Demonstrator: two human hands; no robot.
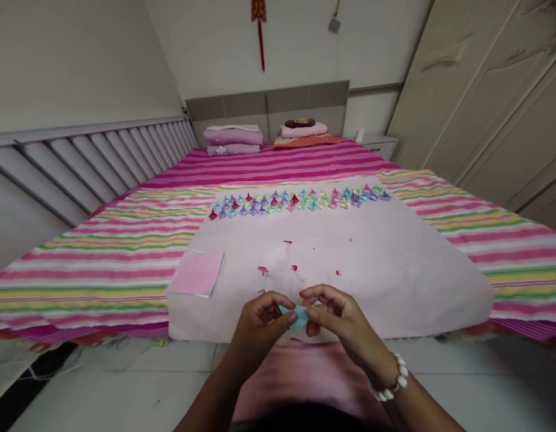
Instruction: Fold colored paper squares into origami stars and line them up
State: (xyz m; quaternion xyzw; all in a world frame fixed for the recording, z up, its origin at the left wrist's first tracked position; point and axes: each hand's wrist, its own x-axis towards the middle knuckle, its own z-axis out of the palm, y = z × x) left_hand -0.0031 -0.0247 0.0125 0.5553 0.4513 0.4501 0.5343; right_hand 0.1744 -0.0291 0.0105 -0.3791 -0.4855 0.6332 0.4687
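A small piece of light blue folded paper (pixel 299 318) is held between my two hands, just above the near edge of a large pale sheet (pixel 386 288). My left hand (pixel 268 318) pinches its left side, thumb on top. On the right side, my right hand (pixel 331 310) grips it between thumb and fingers; a white bead bracelet circles that wrist. At the left of the sheet lies a stack of square paper (pixel 197 273), pink on top. Rows of small folded paper shapes (pixel 278 203) in many colours stretch across the sheet's far end.
Small red scraps (pixel 263 270) lie on the sheet beyond my hands. Under it is a bed with a striped cover (pixel 125 240). A slatted rail (pixel 102 150) runs along the left; folded bedding (pixel 233 138) is stacked by the headboard (pixel 242 108). A wardrobe (pixel 498 102) stands right.
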